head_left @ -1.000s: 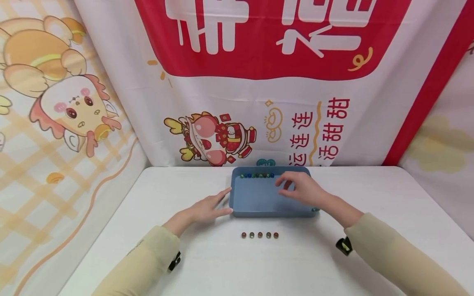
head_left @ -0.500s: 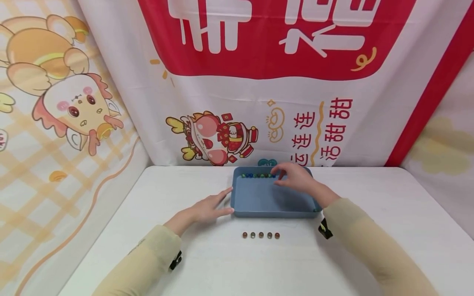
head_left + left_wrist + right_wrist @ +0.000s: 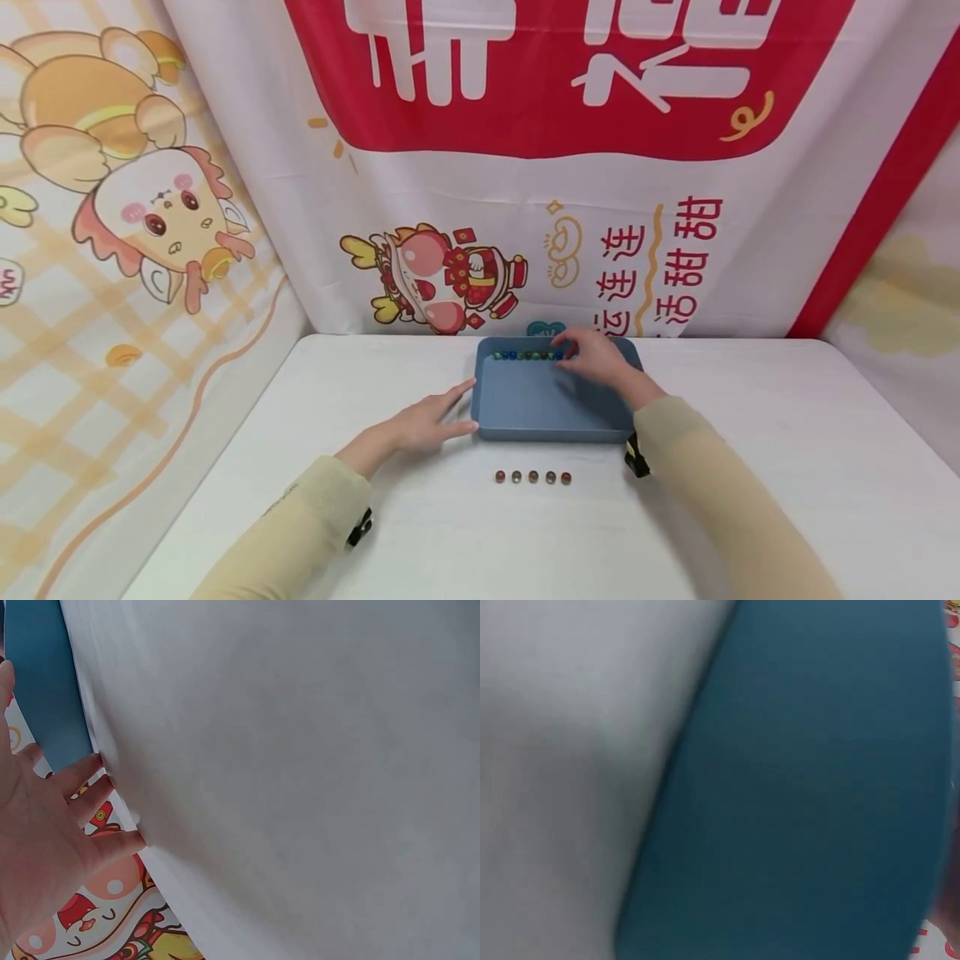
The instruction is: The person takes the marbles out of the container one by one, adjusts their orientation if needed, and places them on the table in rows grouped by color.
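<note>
A blue tray [image 3: 555,435] lies near the back of the white table, with a row of glass marbles [image 3: 528,356] along its far wall. My right hand [image 3: 596,357] reaches into the tray. Its thumb and forefinger curl around the blue marble [image 3: 559,356] at the right end of that row. My left hand [image 3: 424,423] is spread at the tray's left side, its fingertips right at the side wall and front corner. In the left wrist view the left hand [image 3: 49,825] has its fingers extended. The right wrist view shows mostly the tray's outer wall [image 3: 795,780].
Several reddish and clear marbles [image 3: 533,477] form a second row on the table [image 3: 465,533], in front of the tray. Behind the tray hangs a printed red and white cloth [image 3: 450,187]. A patterned cloth [image 3: 127,275] covers the left side.
My right hand has moved left and slightly back, closing in on the right end of the marble row. Its sleeve now covers the tray's front right corner. The left hand keeps its place.
</note>
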Demonstrator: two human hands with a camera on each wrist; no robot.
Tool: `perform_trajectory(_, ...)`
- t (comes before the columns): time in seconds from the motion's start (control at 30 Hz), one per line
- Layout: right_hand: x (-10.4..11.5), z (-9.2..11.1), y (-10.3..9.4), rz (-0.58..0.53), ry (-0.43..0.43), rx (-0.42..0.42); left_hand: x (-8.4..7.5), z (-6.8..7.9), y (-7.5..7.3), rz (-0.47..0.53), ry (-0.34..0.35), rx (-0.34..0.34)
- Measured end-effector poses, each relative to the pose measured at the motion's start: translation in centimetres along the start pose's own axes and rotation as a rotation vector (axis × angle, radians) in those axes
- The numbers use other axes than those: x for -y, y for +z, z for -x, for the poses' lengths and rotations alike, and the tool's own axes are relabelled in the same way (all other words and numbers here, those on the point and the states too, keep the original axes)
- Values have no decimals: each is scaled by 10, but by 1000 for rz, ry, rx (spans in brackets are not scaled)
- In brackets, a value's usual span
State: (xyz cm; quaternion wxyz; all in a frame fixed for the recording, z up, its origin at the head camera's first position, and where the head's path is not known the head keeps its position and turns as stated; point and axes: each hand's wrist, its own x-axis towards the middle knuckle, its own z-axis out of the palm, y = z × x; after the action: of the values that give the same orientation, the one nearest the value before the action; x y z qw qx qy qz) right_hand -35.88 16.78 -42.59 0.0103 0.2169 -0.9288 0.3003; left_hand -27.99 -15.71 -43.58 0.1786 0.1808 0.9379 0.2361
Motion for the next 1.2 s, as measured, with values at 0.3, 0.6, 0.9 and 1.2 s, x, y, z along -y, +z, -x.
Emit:
perform_trajectory(0.3,2,-11,22,88,24,71,-1,0,-1,1,2,-3)
perform_trajectory(0.6,7,-17,29,122,46,78,-3,2,0,0,18,-2)
perform_trajectory(0.9,5,-19,29,121,47,76,-2,0,1,-7,16,-6)
perform_trajectory(1.2,5,-19,29,127,33,82,1,-1,2,-16,9,-13)
